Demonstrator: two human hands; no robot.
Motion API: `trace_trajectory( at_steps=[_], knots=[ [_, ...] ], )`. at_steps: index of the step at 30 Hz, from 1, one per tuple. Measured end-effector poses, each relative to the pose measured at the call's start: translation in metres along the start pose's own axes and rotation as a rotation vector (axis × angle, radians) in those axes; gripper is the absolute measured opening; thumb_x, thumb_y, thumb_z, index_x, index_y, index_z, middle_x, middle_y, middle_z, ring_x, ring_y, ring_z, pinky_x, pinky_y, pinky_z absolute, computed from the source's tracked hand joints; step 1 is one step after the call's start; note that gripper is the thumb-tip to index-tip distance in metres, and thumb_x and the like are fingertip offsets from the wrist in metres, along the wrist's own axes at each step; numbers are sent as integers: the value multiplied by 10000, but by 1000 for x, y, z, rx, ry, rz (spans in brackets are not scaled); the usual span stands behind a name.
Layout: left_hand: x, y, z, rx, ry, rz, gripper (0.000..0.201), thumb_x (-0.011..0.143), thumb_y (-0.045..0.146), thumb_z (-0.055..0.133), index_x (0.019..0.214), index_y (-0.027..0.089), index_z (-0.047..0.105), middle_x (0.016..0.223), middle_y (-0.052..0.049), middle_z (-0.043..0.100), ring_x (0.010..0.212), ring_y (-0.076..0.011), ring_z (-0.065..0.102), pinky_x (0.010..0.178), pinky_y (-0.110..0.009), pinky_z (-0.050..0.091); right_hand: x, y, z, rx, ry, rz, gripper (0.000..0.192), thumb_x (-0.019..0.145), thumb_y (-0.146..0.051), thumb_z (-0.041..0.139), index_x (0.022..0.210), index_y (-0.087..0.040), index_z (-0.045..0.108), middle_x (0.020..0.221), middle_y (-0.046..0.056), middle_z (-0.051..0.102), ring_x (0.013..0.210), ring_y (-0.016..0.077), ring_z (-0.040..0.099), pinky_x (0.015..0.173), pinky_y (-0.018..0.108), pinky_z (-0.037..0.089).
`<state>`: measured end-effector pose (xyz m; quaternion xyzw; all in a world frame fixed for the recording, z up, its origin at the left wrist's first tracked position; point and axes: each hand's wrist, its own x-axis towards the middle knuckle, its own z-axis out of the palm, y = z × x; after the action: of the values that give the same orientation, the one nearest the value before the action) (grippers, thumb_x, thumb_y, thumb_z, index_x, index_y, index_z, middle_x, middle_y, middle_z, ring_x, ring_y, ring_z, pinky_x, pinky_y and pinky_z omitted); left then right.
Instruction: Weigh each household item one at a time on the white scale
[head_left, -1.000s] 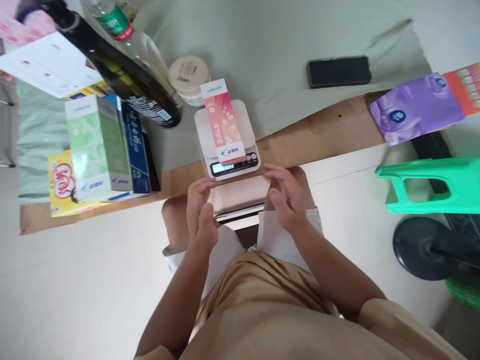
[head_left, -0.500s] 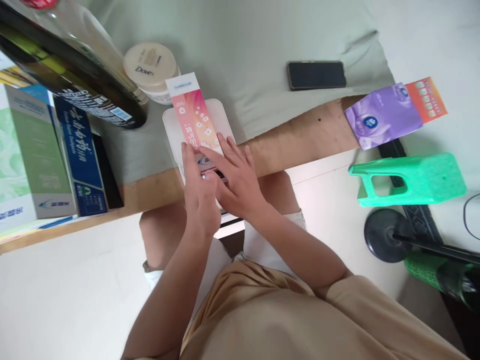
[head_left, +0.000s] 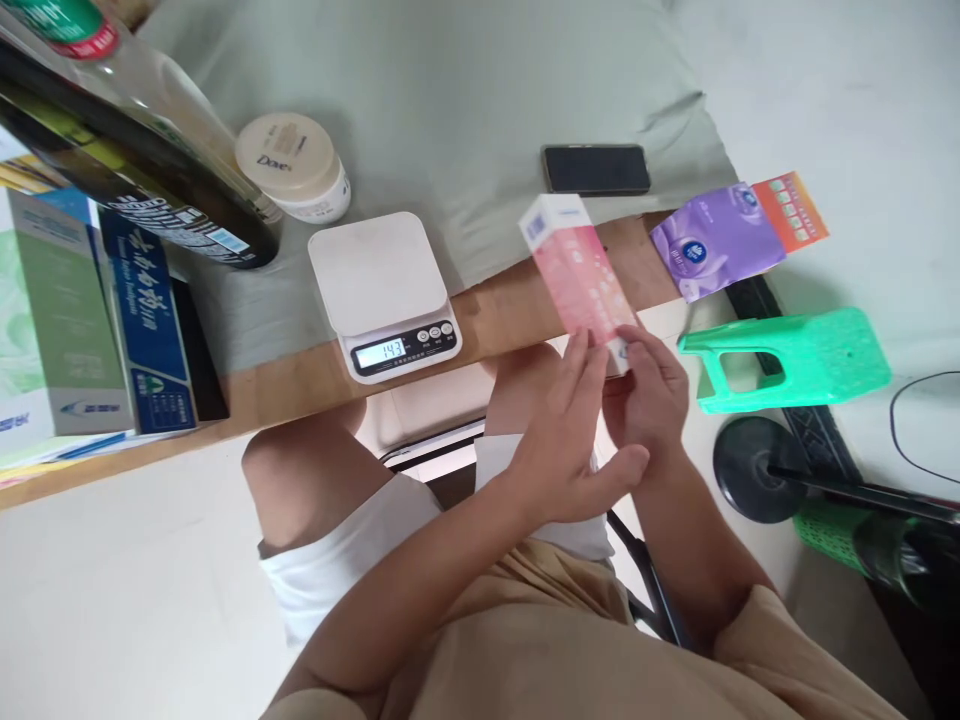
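Both hands hold the pink toothpaste box (head_left: 581, 280) by its near end, in the air to the right of the white kitchen scale (head_left: 379, 280): the right hand (head_left: 651, 395) is closed around the lower end and the left hand (head_left: 566, 440) lies with flat fingers against its side. The scale platform is bare and its display shows a reading, so the step in hand seems to be carrying the box away from the scale. The next move probably needs a free spot on the desk (head_left: 517, 305) near the purple tissue pack (head_left: 712, 245), and a gentle release so that the box lies flat.
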<state>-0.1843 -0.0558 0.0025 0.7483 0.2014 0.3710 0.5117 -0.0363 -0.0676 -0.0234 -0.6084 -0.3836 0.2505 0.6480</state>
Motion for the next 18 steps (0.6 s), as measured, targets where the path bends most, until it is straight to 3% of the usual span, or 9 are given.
trace_trajectory(
  at_steps=[3, 5, 8, 12, 18],
  knots=[
    [-4, -5, 11, -89, -97, -59, 910, 1100, 653, 439, 1800, 345, -55, 1907, -120, -42, 1786, -383, 20, 1445, -690, 237, 14, 14, -45, 86, 278, 93, 210, 861, -436, 798, 962, -255, 829, 1080, 74, 804, 868, 202, 759, 728, 382, 663],
    [-10, -8, 10, -119, -119, -135, 892, 1091, 690, 422, 1803, 345, 10, 1908, -120, 4, 1789, -371, 41, 1445, -693, 228, 28, 21, -68, 85, 370, 79, 199, 759, -414, 858, 870, -254, 818, 1114, 90, 797, 872, 219, 739, 663, 375, 620],
    [-21, -5, -1, -159, -149, -215, 871, 1086, 704, 424, 1802, 322, 108, 1897, -130, 134, 1782, -358, 148, 1446, -658, 272, 52, 32, -89, 86, 451, 62, 150, 688, -364, 855, 759, -264, 769, 982, 75, 767, 800, 208, 682, 626, 375, 573],
    [-35, 10, -21, -192, -165, -282, 864, 1090, 705, 430, 1792, 254, 206, 1866, -157, 252, 1756, -350, 266, 1452, -594, 300, 72, 42, -88, 124, 552, 50, 76, 660, -283, 783, 691, -254, 720, 837, 45, 694, 718, 170, 622, 615, 357, 547],
    [-46, 24, -39, -205, -146, -411, 929, 1067, 779, 387, 1782, 203, 244, 1854, -141, 299, 1745, -349, 296, 1447, -563, 307, 69, 19, -70, 153, 539, 47, 42, 758, -254, 668, 776, -217, 676, 978, 28, 706, 849, 149, 696, 644, 280, 542]
  ],
)
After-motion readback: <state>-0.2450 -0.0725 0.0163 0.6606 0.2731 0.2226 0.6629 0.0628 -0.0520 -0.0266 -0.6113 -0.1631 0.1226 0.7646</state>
